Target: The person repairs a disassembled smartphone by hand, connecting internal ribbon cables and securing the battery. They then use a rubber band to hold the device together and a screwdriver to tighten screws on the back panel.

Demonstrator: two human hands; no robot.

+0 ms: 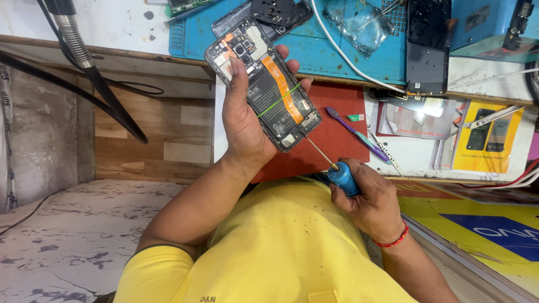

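Black opened phone (264, 84) with orange ribbon strip and green band, blue-handled screwdriver (342, 177), purple toothbrush (355, 132) on red mat (331, 132), blue work mat (314, 47) far, yellow shirt (269, 247) near, red wrist thread (393, 241), yellow box (487, 137) right.

Left hand (242, 120) raised, fingers wrapped in a grip, thumb extended upward. Right hand (368, 199) lower, fist closed, wrist bent, forearm angled out.
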